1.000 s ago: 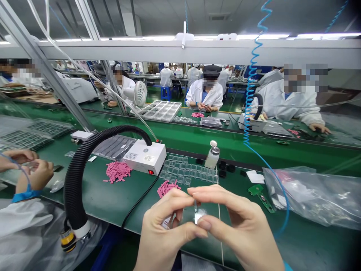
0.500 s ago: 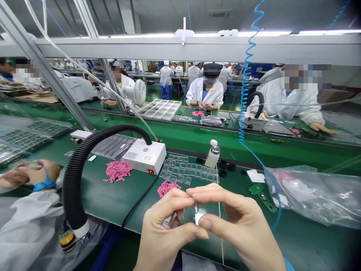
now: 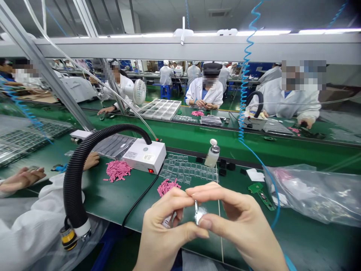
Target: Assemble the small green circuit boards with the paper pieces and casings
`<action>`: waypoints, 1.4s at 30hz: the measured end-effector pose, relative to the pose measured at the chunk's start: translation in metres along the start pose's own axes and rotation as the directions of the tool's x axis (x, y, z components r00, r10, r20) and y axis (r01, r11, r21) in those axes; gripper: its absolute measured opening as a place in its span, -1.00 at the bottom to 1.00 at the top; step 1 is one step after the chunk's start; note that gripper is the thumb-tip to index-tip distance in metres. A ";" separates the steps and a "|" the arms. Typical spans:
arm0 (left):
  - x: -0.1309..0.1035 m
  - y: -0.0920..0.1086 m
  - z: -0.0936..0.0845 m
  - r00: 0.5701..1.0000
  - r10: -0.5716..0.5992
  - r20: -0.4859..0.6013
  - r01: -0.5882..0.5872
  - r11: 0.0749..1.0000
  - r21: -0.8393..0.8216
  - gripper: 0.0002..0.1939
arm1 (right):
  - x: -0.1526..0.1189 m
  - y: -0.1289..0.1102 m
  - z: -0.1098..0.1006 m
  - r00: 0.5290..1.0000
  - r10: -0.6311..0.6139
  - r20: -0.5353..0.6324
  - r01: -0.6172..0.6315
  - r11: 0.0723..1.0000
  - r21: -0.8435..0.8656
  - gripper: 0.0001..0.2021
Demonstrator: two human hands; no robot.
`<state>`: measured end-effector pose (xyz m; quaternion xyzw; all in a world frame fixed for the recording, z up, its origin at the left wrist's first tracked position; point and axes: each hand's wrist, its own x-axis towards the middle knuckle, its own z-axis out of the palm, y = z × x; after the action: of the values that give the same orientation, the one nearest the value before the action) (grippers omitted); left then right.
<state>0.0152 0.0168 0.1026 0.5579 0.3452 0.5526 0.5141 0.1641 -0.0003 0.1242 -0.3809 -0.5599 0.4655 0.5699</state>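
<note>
My left hand [image 3: 170,222] and my right hand [image 3: 234,218] meet at the fingertips above the near edge of the green table. Between them is a small shiny, whitish piece [image 3: 199,214], pinched by my right thumb and fingers and touched by my left fingertips. What exactly it is cannot be made out. Another small pale item [image 3: 167,222] shows inside my curled left fingers. Just behind my hands lie a small pile of pink strips [image 3: 167,187] and rows of clear square pieces [image 3: 183,169].
A white box [image 3: 146,154] with a black hose [image 3: 73,180] stands left of centre, beside a larger pink pile [image 3: 118,170]. A bottle [image 3: 212,156], green circuit boards [image 3: 261,194] and a plastic bag [image 3: 316,195] sit behind and right. A co-worker's hand [image 3: 24,178] is at left.
My hands have hardly moved. At left, the co-worker's hands have separated, one now reaching behind the hose. The person across at right has drawn back an outstretched hand.
</note>
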 end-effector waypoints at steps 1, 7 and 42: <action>0.000 0.000 0.000 1.000 0.004 -0.001 -0.004 1.000 0.000 -0.76 | 0.000 0.000 0.000 1.000 0.005 0.001 -0.005 1.000 -0.001 -0.83; 0.000 0.000 0.001 1.000 0.007 0.007 -0.007 1.000 -0.008 -0.74 | -0.001 0.000 -0.001 1.000 0.015 0.003 -0.015 1.000 0.009 -0.82; 0.000 -0.004 -0.002 1.000 -0.008 0.010 0.007 1.000 0.025 -0.76 | 0.000 -0.002 -0.003 0.996 0.070 0.059 -0.072 0.997 0.039 -0.75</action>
<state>0.0144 0.0180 0.0985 0.5658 0.3515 0.5434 0.5109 0.1670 -0.0002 0.1257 -0.3753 -0.5525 0.5077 0.5442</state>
